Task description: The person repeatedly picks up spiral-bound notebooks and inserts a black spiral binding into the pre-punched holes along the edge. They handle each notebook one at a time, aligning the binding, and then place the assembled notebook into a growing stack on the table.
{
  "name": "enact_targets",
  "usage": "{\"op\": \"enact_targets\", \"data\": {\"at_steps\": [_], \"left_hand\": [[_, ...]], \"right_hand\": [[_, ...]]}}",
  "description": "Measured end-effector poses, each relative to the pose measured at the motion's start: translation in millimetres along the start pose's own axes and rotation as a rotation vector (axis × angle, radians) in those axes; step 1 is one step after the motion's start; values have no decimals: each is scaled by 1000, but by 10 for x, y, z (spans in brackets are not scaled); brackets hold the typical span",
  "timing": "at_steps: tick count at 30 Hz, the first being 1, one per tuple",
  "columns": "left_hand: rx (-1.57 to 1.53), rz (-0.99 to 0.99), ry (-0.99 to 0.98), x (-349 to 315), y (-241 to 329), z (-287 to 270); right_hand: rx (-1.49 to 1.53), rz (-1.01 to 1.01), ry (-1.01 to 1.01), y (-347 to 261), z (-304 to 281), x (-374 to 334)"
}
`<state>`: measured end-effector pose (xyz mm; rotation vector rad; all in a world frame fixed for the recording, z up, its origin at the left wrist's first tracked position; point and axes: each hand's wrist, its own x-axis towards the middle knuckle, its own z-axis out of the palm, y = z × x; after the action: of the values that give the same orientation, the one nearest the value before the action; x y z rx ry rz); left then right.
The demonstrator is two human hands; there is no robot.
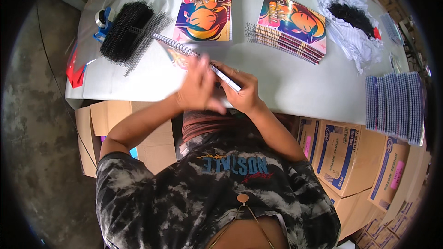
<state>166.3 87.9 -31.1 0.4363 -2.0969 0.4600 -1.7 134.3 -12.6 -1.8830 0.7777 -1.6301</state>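
Observation:
My right hand [243, 84] grips a small notebook [226, 79] held edge-on above the front of the table. A dark spiral coil [175, 44] sticks out from the notebook's far left end, toward the upper left. Beside the notebook, my left hand [199, 85] is blurred by motion, with its fingers stretched and the thumb apart. Whether it touches the coil I cannot tell. Past my hands lies a stack of colourful illustrated covers [203, 18]. To the right of that, spiral-bound notebooks [293, 23] are stacked in a slanted pile.
Loose black spiral coils [127, 30] are heaped at the left, next to a blue tape dispenser [104, 24]. On the right lie a white cloth [353, 46] with black material and a row of bound notebooks [396, 107]. Cardboard boxes [339, 154] stand below the white table [286, 90].

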Motion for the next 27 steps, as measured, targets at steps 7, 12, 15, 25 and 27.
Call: {"op": "enact_targets", "data": {"at_steps": [7,12,15,25,27], "left_hand": [[16,-117,100,254,-77,-69],[66,44,15,25,272,-112],[-115,-127,-55,146,353,-75],[-256,-150,-220,236,361,10],[-305,-72,-140,48,571,155]], "right_hand": [[-92,-33,-74,-98,68,-13],[-130,-96,-40,-69,-42,45],[-133,-48,-80,-188,-36,14],[-43,-29,-125,-64,-155,-1],[-173,19,6,-50,-204,0]]}}
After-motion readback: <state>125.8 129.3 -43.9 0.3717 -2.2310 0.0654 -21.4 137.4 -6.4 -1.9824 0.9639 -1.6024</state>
